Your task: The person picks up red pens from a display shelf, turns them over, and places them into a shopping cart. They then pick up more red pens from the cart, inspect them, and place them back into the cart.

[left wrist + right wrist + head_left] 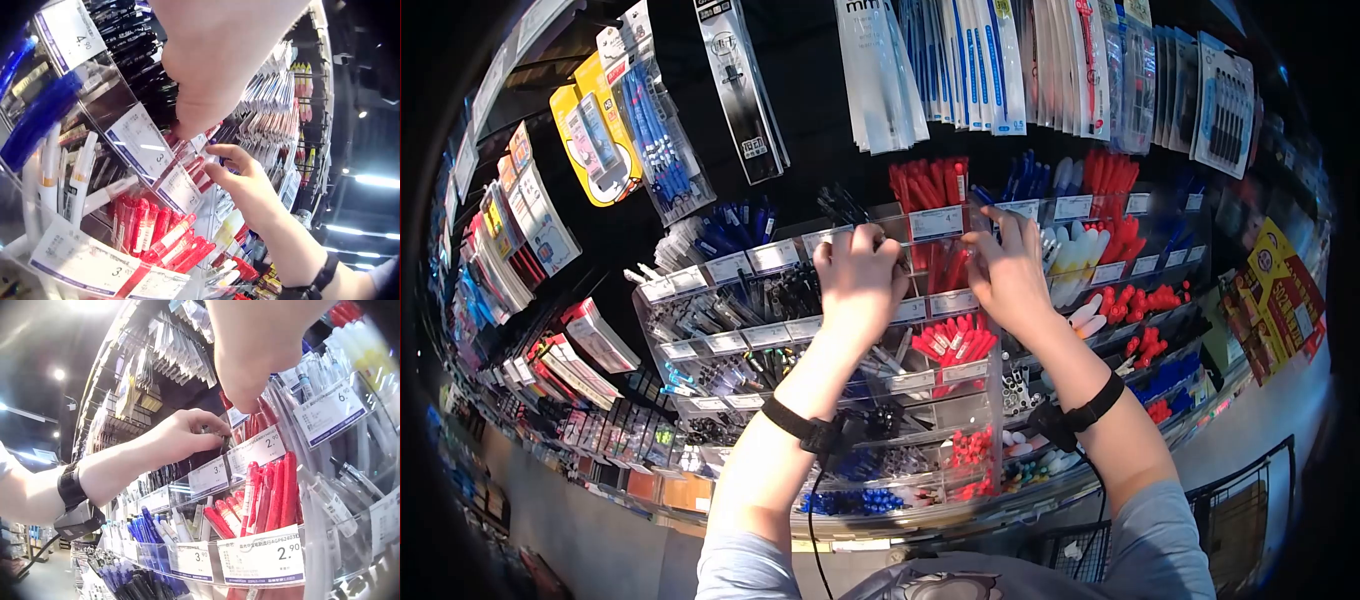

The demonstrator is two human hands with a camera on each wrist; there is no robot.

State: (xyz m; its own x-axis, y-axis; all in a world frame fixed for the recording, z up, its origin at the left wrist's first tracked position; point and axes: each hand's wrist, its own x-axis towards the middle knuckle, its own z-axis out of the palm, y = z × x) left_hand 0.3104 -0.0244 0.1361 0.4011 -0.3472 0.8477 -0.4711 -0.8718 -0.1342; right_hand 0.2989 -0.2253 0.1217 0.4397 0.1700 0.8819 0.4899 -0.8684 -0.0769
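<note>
My left hand is over a compartment of black pens in a clear tiered rack, fingers curled downward. In the right wrist view, dark slim shapes show between that left hand's thumb and fingers; I cannot tell whether they are gripped. Just to the right, my right hand reaches over the neighbouring compartment of red pens. In the left wrist view, its thumb and forefinger stand apart at the pens' ends. More red pens stand in the tier below, behind price labels.
Blister-packed pens hang on hooks above the rack. Red pens and blue pens fill the rear tier. White-barrelled pens stand right of my right hand. A yellow-and-red package hangs at far right; a black wire basket stands below.
</note>
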